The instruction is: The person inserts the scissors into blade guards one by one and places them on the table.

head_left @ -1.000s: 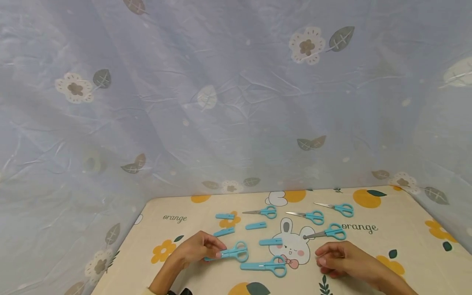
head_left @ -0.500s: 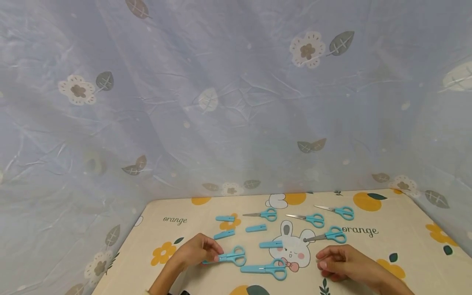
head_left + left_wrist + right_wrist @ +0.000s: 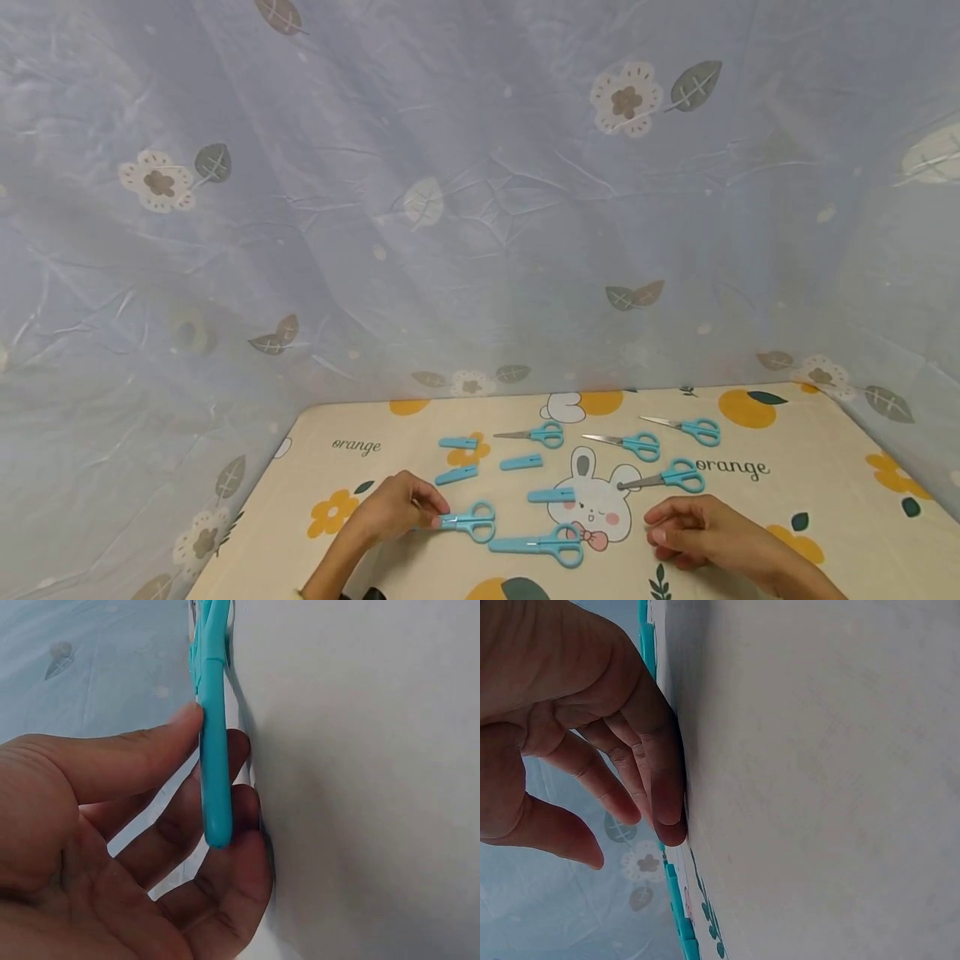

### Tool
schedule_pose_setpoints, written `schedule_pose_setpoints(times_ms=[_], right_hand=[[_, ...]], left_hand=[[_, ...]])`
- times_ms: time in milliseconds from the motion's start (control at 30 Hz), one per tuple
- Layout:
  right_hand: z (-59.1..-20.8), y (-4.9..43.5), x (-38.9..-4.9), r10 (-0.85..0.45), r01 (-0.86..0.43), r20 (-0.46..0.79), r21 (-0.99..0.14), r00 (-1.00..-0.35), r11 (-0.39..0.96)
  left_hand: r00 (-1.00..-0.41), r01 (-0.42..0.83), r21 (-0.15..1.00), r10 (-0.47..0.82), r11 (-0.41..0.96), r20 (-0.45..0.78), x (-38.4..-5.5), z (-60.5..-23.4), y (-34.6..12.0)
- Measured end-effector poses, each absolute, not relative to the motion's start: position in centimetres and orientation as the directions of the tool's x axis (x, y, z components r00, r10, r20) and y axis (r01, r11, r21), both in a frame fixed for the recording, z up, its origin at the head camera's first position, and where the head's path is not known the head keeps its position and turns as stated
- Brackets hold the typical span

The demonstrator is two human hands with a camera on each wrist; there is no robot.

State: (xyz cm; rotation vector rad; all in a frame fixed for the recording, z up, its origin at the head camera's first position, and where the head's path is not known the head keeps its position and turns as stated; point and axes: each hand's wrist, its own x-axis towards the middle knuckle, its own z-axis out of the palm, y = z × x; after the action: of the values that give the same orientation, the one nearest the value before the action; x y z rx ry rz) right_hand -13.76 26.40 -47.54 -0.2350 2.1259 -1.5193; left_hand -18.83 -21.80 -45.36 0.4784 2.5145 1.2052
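My left hand (image 3: 401,507) pinches a pair of light blue scissors (image 3: 472,523) by the blue cover over its blades, handles pointing right. In the left wrist view the thumb lies on one side of the cover (image 3: 216,757) and fingers on the other. A second pair of covered scissors (image 3: 536,545) lies just right of it on the cloth. My right hand (image 3: 690,532) rests on the cloth at the right, fingers loosely bent and holding nothing; the right wrist view shows a gap between thumb and fingertips (image 3: 669,806).
Several loose blue blade covers (image 3: 521,462) lie mid-table. Beyond and to the right are several scissors with bare blades, among them a dark-bladed pair (image 3: 663,477) near the right hand. A patterned cream cloth (image 3: 315,475) covers the table; a grey-blue curtain (image 3: 480,250) hangs behind.
My left hand has drawn the covered scissors slightly to the left, away from the other covered pair. The right hand stays almost where it was.
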Motion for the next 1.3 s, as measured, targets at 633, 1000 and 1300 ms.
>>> schedule_pose_setpoints(times_ms=[633,1000,1300], right_hand=[[-47.4,26.6,-14.2,-0.361,0.161,-0.327,-0.893,-0.873,0.420],[-47.5,27.7,-14.5,-0.343,0.123,-0.287,-0.895,-0.895,0.429],[-47.5,28.3,-14.6,-0.288,0.141,-0.288,-0.887,-0.913,0.441]], left_hand=[[-0.788,0.238,0.815,0.596,0.528,-0.156,-20.0,-45.5,-23.3],[-0.746,0.265,0.839,0.652,0.476,-0.135,-20.4,-45.4,-24.0],[-0.824,0.292,0.796,0.562,0.530,-0.072,-20.6,-45.6,-23.9]])
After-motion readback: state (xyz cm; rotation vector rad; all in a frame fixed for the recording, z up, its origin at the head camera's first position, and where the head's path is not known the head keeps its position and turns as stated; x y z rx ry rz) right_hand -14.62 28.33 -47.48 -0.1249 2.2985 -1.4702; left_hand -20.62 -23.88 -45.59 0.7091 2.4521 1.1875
